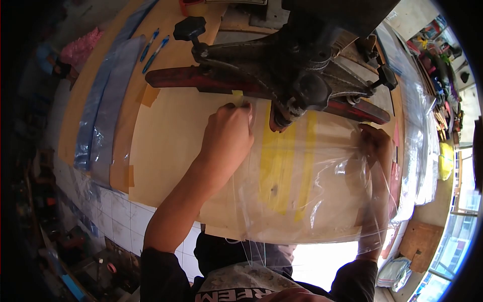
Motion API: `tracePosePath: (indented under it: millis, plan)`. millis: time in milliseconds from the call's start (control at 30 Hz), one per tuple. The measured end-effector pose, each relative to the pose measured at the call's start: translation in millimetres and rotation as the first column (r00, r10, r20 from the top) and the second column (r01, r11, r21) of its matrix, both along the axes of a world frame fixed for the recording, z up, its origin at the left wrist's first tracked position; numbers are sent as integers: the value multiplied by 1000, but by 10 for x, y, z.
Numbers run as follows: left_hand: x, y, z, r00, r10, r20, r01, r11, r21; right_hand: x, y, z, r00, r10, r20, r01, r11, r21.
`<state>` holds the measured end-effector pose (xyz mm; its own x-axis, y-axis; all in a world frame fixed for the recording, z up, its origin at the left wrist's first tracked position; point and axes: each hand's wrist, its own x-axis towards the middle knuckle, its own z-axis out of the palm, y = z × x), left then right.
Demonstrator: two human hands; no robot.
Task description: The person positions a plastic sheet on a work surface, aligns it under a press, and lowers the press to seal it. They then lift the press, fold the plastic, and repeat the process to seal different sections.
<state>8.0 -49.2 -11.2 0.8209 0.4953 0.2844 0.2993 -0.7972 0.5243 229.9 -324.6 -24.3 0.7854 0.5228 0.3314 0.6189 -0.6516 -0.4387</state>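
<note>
A clear plastic sheet [332,186] is spread over the tan work board [171,136] and hangs past its near edge. My left hand [229,123] is closed, its fingers pinching the sheet's left edge close to the long dark red bar [171,76] of a black machine. At the sheet's right side my right hand [376,141] grips the plastic with curled fingers, just below the bar's right end. Yellow tape strips [279,176] show through the film between my hands. The black machine head [307,50] with its knobs stands above the board.
Folded bluish plastic strips [108,100] lie along the left of the table, with two blue pens [156,53] beside them. Stacked clear plastic [415,116] lies along the right side. Someone else [50,60] is partly visible at far left.
</note>
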Motion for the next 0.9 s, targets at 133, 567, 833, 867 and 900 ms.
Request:
tracePosePath:
  millis: [133,567,833,867,900]
  plan:
    - [8,6,-3,1000,-2,2,2,1000,-10,127,-77,-123,994,14,-104,-8,998,64]
    - [40,-46,52,1000,24,7,-24,999,-37,-110,60,87,999,-42,-11,42,998,44]
    - [39,-73,145,995,17,-102,-19,1000,-13,-53,26,43,999,10,41,-13,998,61]
    - [40,-73,146,995,19,-99,-20,1000,-13,-41,20,31,999,19,49,-22,998,65]
    - [39,-72,145,995,17,-98,-19,1000,-15,-36,18,28,998,28,56,-32,997,70]
